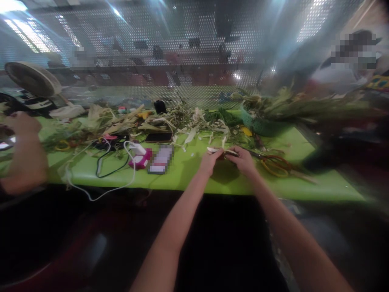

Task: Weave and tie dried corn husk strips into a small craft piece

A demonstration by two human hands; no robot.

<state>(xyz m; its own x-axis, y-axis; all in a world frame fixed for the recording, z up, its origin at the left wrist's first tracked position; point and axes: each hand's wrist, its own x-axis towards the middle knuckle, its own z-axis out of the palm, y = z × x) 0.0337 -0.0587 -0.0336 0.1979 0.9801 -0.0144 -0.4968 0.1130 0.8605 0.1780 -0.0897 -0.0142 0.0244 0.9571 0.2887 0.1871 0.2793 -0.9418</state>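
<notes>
My left hand (212, 159) is closed, its fingertips pinching a pale husk-like strip (224, 142) above the green table. Close beside it, my right hand (244, 161) is closed on the same strip, and the two sets of fingertips nearly meet. One end of the strip sticks up between them, and pale pieces show at both hands. The exact fold or knot is too small to make out. Scissors with yellow and red handles (275, 165) lie on the table to the right of my right hand.
Dry leaves and pale scraps (190, 121) are heaped along the back of the green table (179, 178). A phone (161, 159), a magenta power adapter (141, 158) and white cables lie left. A green basket (258, 121) holds stalks. Another person's arm (28, 150) is at far left.
</notes>
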